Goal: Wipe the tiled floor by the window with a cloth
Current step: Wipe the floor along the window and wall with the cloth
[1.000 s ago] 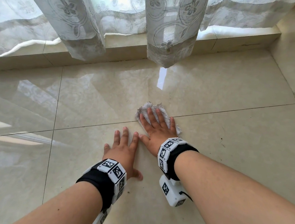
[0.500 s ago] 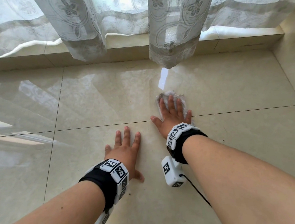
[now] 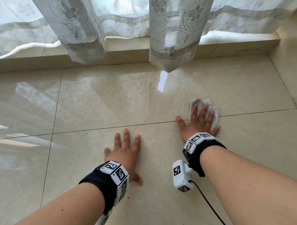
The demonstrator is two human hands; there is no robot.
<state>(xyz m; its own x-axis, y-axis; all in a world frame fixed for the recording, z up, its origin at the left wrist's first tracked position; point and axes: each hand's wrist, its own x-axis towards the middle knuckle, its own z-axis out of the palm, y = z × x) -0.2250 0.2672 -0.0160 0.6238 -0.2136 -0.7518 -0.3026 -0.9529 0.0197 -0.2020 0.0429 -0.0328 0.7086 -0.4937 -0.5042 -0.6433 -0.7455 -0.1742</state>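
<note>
Head view, right hand (image 3: pixel 197 124) flat on cloth (image 3: pixel 213 114), left hand (image 3: pixel 125 152) splayed

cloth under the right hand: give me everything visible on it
The cloth is a small white rag, crumpled and fuzzy-looking, with grey-brown grime along its far and right edges. It lies flat on the glossy beige tiled floor, straddling a grout line. The right hand presses it down with straight, spread fingers, which cover most of it. Only the far edge, the right side and strips between the fingers show.
</note>
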